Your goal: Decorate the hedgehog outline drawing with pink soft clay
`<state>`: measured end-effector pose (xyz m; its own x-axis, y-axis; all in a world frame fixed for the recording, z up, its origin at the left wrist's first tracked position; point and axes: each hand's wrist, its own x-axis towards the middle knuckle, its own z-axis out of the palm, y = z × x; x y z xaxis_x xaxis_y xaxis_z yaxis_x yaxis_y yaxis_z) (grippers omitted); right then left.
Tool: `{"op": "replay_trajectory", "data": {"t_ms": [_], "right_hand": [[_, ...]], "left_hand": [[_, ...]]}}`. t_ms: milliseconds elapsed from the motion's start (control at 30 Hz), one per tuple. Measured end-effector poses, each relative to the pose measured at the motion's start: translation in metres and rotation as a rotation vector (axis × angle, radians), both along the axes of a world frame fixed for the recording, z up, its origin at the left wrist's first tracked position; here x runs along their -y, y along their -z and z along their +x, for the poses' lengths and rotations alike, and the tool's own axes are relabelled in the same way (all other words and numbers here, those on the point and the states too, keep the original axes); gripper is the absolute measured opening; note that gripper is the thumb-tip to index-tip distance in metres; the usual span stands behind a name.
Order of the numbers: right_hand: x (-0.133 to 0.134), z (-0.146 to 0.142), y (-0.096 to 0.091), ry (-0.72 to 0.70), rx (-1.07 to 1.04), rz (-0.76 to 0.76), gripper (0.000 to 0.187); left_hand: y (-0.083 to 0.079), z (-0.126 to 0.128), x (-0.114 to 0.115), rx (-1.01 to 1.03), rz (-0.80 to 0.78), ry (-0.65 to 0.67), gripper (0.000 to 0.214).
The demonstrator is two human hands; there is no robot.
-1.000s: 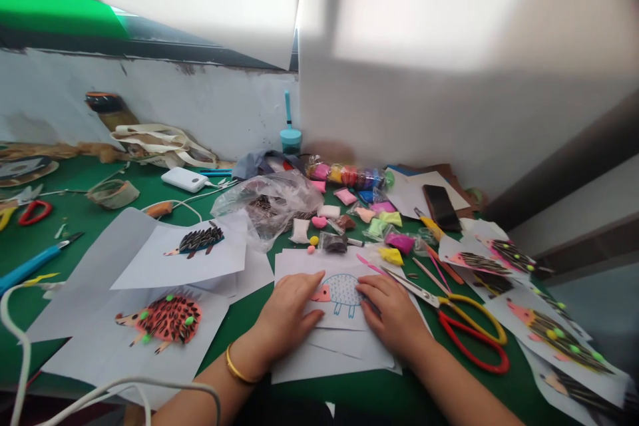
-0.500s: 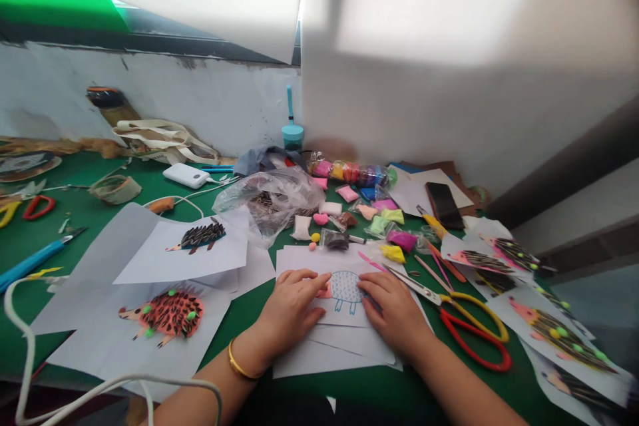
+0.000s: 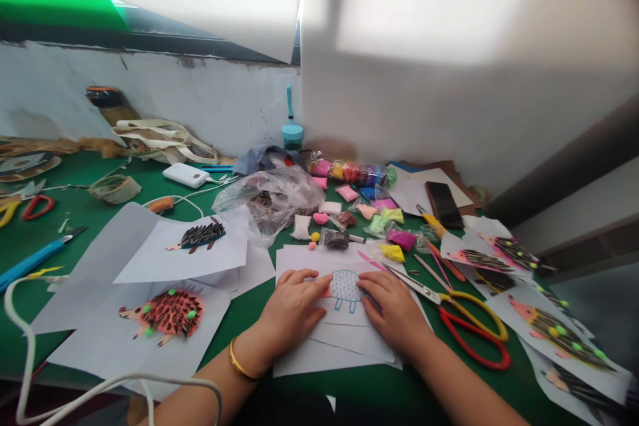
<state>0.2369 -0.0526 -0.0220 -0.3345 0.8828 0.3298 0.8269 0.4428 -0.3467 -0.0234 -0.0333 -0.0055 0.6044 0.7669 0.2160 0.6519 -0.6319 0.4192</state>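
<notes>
A blue-line animal drawing [image 3: 346, 286] with a speckled round body and legs lies on the top sheet of a white paper stack [image 3: 344, 341] in front of me. At its left end is a flat patch of pink clay [image 3: 325, 292], partly hidden by my left hand [image 3: 298, 303]. That hand rests open on the paper, its index fingertip on the patch's upper edge. On the drawing's right side my right hand [image 3: 392, 306] lies open, fingertips touching the sheet near the outline. Big scissors [image 3: 449, 306] with red and yellow handles lie just beyond my right hand.
Bagged coloured clay [image 3: 389, 233] and a plastic bag of dark seeds [image 3: 269, 203] lie behind the paper. Hedgehog pictures [image 3: 164, 313] flank me on the left, with more finished pictures [image 3: 554, 329] right. A white cable [image 3: 120, 383] loops at front left; a blue craft knife [image 3: 37, 259] lies farther left.
My left index finger has shifted slightly right and away from me over the pink clay, covering a little more of it. My right hand stays in place.
</notes>
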Motion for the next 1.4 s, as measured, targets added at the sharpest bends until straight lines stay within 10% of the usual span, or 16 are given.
{"op": "replay_trajectory", "data": {"t_ms": [567, 933, 1100, 1400], "right_hand": [[-0.005, 0.006, 0.000, -0.025, -0.046, 0.013, 0.026], [-0.055, 0.013, -0.027, -0.019, 0.048, 0.037, 0.019], [-0.074, -0.017, -0.025, -0.031, 0.108, 0.047, 0.023], [-0.062, -0.011, -0.015, -0.008, -0.009, 0.076, 0.028]], "left_hand": [[-0.001, -0.001, 0.001, 0.027, -0.002, -0.012, 0.075], [0.002, 0.000, -0.003, 0.119, -0.022, -0.043, 0.060], [-0.008, 0.003, -0.022, 0.114, 0.024, -0.160, 0.024], [-0.025, 0.021, -0.072, -0.263, 0.023, -0.410, 0.023]]}}
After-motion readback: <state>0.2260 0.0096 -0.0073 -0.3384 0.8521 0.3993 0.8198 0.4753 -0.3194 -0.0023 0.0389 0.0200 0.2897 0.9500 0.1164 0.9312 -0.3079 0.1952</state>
